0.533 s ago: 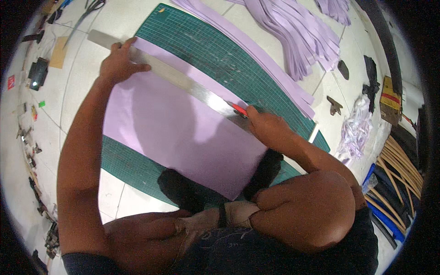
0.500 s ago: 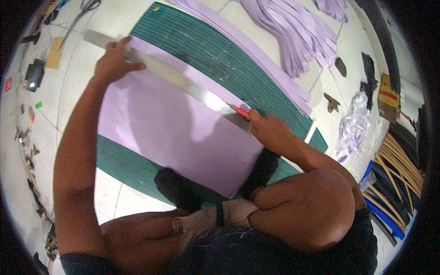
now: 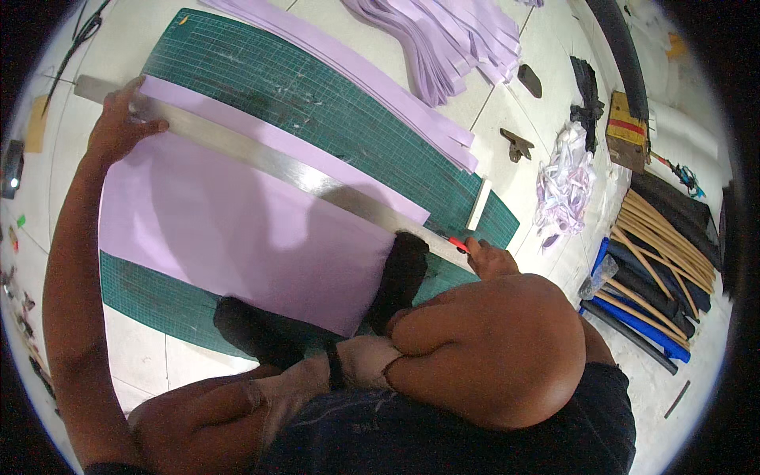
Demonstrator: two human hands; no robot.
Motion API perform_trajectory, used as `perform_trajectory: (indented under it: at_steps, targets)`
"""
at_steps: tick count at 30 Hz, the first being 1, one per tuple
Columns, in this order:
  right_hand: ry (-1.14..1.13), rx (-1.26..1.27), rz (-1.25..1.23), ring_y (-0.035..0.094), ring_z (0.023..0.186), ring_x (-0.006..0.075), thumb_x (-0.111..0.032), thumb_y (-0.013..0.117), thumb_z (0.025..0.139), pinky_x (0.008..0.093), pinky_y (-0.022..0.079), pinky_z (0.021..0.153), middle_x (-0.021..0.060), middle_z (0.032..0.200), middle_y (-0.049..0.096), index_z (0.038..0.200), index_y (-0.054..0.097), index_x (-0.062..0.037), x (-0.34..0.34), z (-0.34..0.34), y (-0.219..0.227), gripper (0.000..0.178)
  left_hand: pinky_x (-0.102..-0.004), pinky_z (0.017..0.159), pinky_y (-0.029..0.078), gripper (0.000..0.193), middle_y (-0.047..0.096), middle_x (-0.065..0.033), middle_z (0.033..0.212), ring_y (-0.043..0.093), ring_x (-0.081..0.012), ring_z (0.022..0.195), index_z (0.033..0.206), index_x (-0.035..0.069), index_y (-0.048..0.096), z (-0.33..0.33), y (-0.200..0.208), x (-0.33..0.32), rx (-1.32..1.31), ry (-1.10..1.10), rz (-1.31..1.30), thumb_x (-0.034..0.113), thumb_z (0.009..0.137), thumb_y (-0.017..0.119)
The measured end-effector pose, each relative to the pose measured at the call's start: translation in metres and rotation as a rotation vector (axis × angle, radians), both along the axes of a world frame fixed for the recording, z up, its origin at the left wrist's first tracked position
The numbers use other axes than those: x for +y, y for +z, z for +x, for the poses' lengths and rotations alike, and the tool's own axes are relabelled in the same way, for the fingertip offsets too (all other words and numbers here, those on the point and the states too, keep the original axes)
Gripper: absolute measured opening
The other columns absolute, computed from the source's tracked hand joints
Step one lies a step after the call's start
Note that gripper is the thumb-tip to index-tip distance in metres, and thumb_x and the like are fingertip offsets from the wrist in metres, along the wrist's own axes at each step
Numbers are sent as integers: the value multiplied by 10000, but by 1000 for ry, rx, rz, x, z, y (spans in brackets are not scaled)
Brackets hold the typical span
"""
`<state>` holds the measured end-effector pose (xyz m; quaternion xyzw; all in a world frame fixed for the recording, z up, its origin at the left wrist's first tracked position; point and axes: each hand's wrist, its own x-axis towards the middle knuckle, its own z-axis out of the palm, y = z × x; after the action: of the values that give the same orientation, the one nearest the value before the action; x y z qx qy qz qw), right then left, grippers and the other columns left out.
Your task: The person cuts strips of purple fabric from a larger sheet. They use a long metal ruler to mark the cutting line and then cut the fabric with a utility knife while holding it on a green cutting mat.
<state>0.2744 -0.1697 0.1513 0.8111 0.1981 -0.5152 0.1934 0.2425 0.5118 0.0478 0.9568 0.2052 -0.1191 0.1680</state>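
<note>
A lilac sheet of fabric (image 3: 261, 229) lies over a green cutting mat (image 3: 261, 79). Across it runs a long metal ruler (image 3: 317, 184), slanting from upper left to lower right, with a narrow lilac strip showing along its far side. My left hand (image 3: 120, 125) presses on the ruler's far left end, fingers spread over it. Near the right end of the ruler, just past the fabric's edge, my right hand (image 3: 489, 260) is closed round a red utility knife (image 3: 459, 245). My knee partly hides that wrist.
Lilac strips (image 3: 348, 71) lie along the mat's far edge, with a bundle of more strips (image 3: 443, 47) beyond. A white bar (image 3: 480, 204), a clamp (image 3: 516, 146) and a plastic-wrapped bundle (image 3: 564, 186) lie to the right, near wooden sticks (image 3: 665, 245). Scissors (image 3: 79, 47) are at upper left.
My right hand has moved the knife along the ruler toward its right end, past the fabric's edge. My left hand stays on the ruler. The whole view has shifted, so things appear farther left.
</note>
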Motion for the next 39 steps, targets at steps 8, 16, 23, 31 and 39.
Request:
perform_trajectory:
  at_steps: [8,16,23,31,39]
  targets:
    - [294,117,91,689,801,413,-295,510,949,538,541,715,200,845,684,1202,487,-53,40,64,31,351,-464,1005,509,1076,466,-218,1393,584,-346,1196,1480,109,344,-12,-12,8,-76,34,16,369,616,932]
    - [244,80,427,640,730,471,-290,482,995,581,494,669,254,773,629,1183,407,-60,236,109,59,306,-420,923,558,1205,505,-222,1333,645,-353,1118,1493,71,289,-3,29,-22,40,108,83,476,561,937]
    - [93,-121,968,654,799,454,-214,459,987,554,502,723,283,875,649,1116,453,18,455,74,-56,266,-393,892,568,1217,527,-209,1308,673,-316,1071,1504,69,276,7,31,-19,85,127,92,474,564,934]
    - [153,-130,997,677,890,449,-141,447,955,521,536,789,309,948,665,1089,488,73,499,57,-69,256,-406,863,580,1206,549,-183,1271,685,-302,1042,1501,94,283,5,35,-21,51,125,88,464,559,939]
    - [144,-66,998,676,910,436,-107,447,940,524,531,780,274,962,674,1156,504,33,507,65,-59,264,-413,867,576,1002,541,-193,1258,689,-319,1021,1471,271,394,7,35,-22,120,27,170,483,631,898]
